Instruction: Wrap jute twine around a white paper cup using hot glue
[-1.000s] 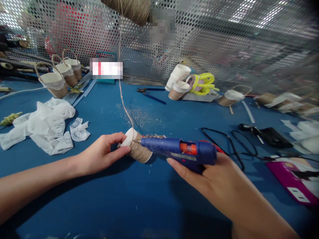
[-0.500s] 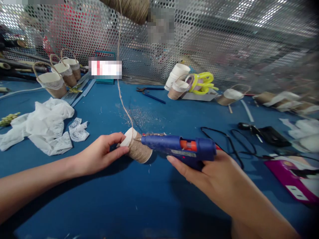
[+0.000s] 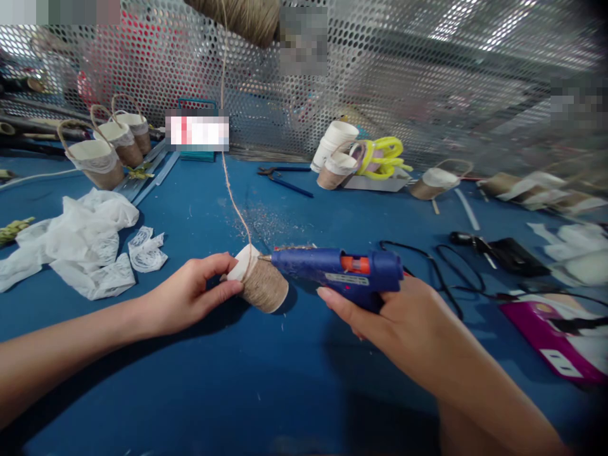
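Note:
A white paper cup [image 3: 266, 286], its lower part wound with brown twine, lies tilted on the blue table. My left hand [image 3: 202, 288] pinches its bare white end between thumb and fingers. A strand of twine [image 3: 231, 196] runs from the cup up to a large twine spool [image 3: 247, 18] hanging above. My right hand [image 3: 394, 310] is wrapped round the handle of a blue hot glue gun [image 3: 327, 269]. The gun's nozzle points left, right at the edge of the winding; whether it touches cannot be made out.
White lace fabric [image 3: 90, 237] lies at left, with several twine-handled cups [image 3: 97, 166] behind it. Blue-handled pliers [image 3: 289, 180], stacked white cups [image 3: 335, 142] and a yellow coil [image 3: 387, 158] stand toward the perforated metal screen. A black cord [image 3: 427, 253] and a purple box [image 3: 541, 339] are at right.
The glue gun has tilted slightly, its rear end a little lower and further left. My left hand keeps its hold on the cup. The whole view has shifted slightly.

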### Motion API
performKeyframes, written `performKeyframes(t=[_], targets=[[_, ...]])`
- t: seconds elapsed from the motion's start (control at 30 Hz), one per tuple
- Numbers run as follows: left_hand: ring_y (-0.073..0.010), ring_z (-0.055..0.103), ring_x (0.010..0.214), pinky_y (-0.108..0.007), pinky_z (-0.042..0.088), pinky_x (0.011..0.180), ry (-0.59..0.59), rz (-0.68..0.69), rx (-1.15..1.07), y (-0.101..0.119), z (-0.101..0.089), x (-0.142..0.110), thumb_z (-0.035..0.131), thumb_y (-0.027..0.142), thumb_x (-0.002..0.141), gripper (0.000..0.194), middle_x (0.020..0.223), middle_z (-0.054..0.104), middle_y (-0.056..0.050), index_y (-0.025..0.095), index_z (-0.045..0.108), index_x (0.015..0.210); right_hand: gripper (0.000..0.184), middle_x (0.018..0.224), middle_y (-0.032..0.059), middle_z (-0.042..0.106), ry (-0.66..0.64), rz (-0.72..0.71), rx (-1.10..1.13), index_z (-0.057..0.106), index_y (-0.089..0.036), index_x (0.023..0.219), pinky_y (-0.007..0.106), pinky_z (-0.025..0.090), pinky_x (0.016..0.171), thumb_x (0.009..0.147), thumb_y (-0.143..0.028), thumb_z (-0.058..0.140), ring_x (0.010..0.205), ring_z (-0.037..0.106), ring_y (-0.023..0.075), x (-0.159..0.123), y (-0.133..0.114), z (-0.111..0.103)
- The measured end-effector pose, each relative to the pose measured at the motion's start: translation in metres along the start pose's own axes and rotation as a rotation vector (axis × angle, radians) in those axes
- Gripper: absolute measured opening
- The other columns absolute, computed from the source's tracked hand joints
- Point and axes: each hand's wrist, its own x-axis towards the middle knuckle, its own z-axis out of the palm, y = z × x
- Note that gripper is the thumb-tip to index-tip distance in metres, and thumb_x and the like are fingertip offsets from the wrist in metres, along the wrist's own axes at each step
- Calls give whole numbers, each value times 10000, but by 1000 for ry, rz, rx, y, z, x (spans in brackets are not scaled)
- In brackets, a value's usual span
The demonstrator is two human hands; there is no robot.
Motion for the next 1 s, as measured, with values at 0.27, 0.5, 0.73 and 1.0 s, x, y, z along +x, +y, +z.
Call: performKeyframes(t=[0.27, 0.5, 0.73, 1.0], targets=[[-181, 553, 860, -303, 443, 806, 3, 23, 18, -3, 1, -2, 420, 281, 869, 214, 894, 613, -61, 132, 569, 903, 376, 328, -27, 472, -21, -10, 76, 442, -253, 430, 269, 436, 449, 792, -349, 480, 435, 546, 160, -3, -8, -3], [-176, 560, 866, -295, 450, 807, 8, 22, 19, -3, 0, -1, 424, 278, 868, 218, 936, 620, -65, 135, 573, 936, 388, 323, -39, 467, 15, 0, 20, 438, -248, 426, 275, 403, 402, 794, -356, 489, 339, 475, 134, -2, -4, -1], [-186, 558, 868, -311, 444, 819, 1, 34, 15, -3, 0, -3, 424, 274, 869, 217, 885, 614, -61, 130, 577, 919, 386, 328, -43, 484, -15, -15, 55, 433, -251, 428, 262, 407, 413, 797, -341, 500, 368, 508, 131, -3, -5, -1], [-175, 564, 835, -289, 464, 778, 21, 42, 43, -3, 0, -2, 431, 271, 863, 206, 893, 620, -59, 142, 578, 928, 374, 329, -59, 468, -15, 11, 33, 436, -239, 450, 260, 377, 390, 798, -347, 519, 331, 470, 113, -3, 0, -1]])
